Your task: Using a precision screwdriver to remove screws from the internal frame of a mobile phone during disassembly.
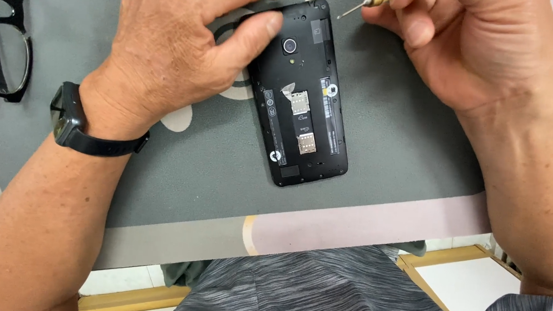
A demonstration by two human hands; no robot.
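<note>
Phone (304, 94) lies face down on the grey mat (401, 142) on our table, back cover already off: camera lens, card slots and inner frame exposed. Inner frame is still in place, so we judge the teardown barely started, screws still to come out.

Left hand (169, 51) pins the phone's top left corner, thumb pressed flat on the frame, fingers curled over the top edge. Right hand (474, 46) has its fingers closed round a small screwdriver (364, 4), tip just off the phone's top right corner, not touching.

Black glasses (8, 38) at the mat's left edge, well apart.
</note>
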